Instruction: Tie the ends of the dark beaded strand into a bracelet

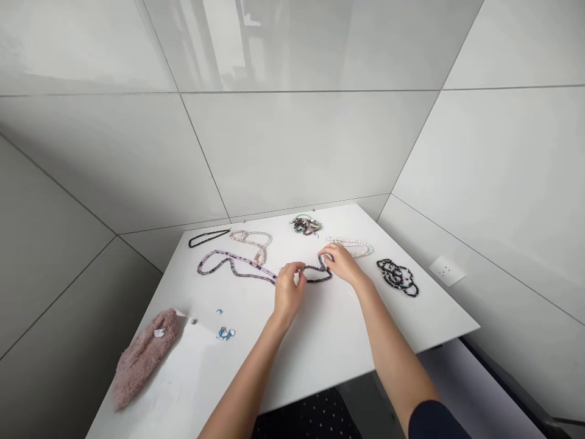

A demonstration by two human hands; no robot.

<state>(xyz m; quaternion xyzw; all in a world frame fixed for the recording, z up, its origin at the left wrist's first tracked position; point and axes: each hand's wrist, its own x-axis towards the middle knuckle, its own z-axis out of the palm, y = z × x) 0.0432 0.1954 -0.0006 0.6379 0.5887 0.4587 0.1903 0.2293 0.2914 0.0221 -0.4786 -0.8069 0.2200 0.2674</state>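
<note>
Dark beads (319, 280) form a small loop on the white table between my two hands. My left hand (289, 289) is curled at the loop's left end, its thumb and fingertips close together; what lies between them is too small to make out. At the loop's upper right, my right hand (339, 261) pinches the dark strand near a small red bead. A long purple and grey bead strand (235, 261) runs from the left up to my left hand, which hides where it ends.
Around the white table (320, 366) lie a pink and clear strand (260, 247), a black loop (208, 236), a tangled bead pile (306, 224), a pastel strand (363, 249), black beads (397, 277), blue pieces (225, 333) and a fluffy pink pouch (146, 358). Tiled walls stand behind.
</note>
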